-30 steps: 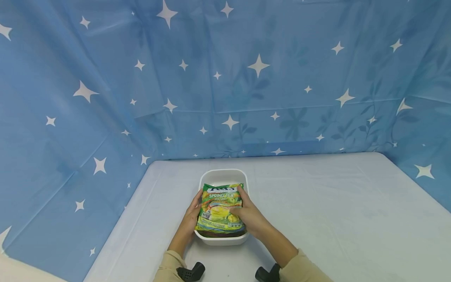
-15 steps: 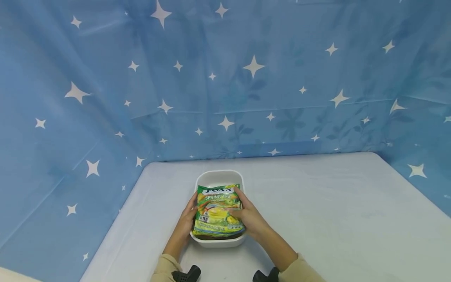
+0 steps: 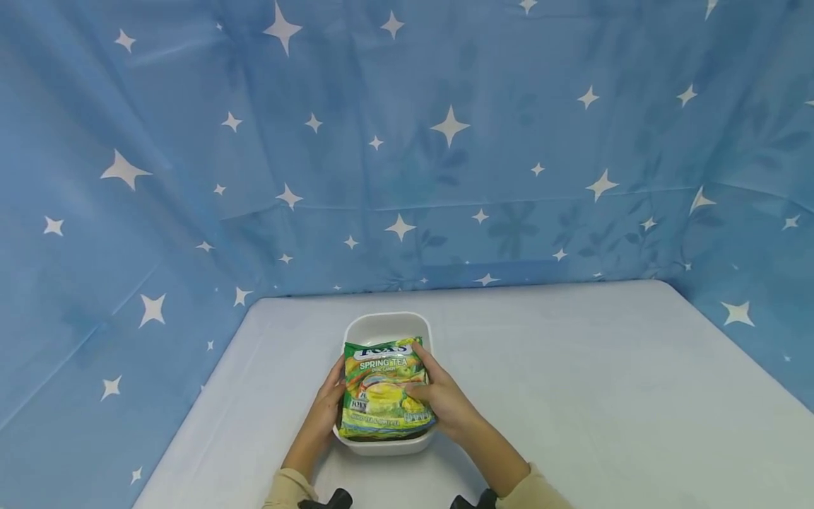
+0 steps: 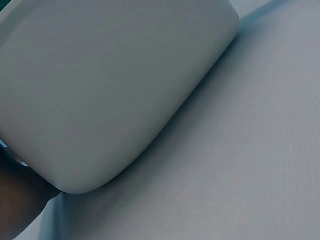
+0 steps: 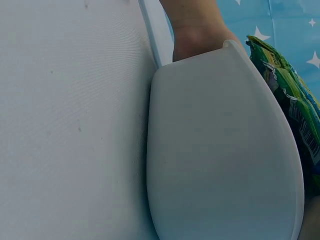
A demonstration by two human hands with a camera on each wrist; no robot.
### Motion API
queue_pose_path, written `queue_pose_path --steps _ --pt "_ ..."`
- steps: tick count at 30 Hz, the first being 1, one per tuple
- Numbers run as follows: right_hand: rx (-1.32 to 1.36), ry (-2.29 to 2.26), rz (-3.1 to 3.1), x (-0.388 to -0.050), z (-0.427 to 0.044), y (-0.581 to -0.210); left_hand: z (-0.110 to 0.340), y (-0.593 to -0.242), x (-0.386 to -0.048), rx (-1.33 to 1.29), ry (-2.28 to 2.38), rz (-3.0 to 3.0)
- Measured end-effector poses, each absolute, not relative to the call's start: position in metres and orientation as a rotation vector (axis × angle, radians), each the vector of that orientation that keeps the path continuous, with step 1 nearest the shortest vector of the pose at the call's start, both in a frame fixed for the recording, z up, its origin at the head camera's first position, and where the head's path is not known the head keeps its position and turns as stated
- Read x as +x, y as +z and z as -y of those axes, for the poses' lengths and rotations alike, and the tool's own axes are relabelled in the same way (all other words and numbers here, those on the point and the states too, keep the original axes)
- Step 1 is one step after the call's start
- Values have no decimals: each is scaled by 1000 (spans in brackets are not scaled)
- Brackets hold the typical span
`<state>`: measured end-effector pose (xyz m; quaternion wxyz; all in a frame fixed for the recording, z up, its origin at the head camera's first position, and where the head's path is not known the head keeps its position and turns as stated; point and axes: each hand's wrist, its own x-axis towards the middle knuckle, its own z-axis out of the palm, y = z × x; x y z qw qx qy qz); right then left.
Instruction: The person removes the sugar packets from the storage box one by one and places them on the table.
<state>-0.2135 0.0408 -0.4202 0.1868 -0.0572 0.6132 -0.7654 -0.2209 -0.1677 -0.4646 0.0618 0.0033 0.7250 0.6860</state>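
Crinkly green packet (image 3: 383, 399), left fingers (image 3: 334, 378) and right fingers (image 3: 429, 361) holding its sides, round-cornered tub (image 3: 388, 448) beneath

There are 2 bare hands, 1 left hand (image 3: 326, 408) and 1 right hand (image 3: 445, 406), with 2 beige sleeves (image 3: 535, 492) and 2 black fittings (image 3: 332, 500), 1 near each wrist. The goods come to 1 printed candy bag (image 3: 384, 392) and 1 white tub (image 3: 389, 448), on 1 bench (image 3: 572, 396); whether anything beneath the bag would raise that count cannot be made out. White stars (image 3: 450, 127) on the blue cloth (image 3: 356, 85) number more than 20, while the cloth's separate pieces cannot be counted with certainty.
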Motion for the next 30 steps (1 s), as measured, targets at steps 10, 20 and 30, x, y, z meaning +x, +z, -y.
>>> queue_pose_path --steps 10,20,30 --pt "-171 -2147 -1735 -213 -44 -416 169 -462 -218 -11 2049 -2212" --pt "-158 -2174 -1748 -217 -58 -407 166 -463 -222 26 2042 -2204" --pt "-199 -2210 -1732 -224 -81 -400 165 -462 -220 -2 2036 -2222"
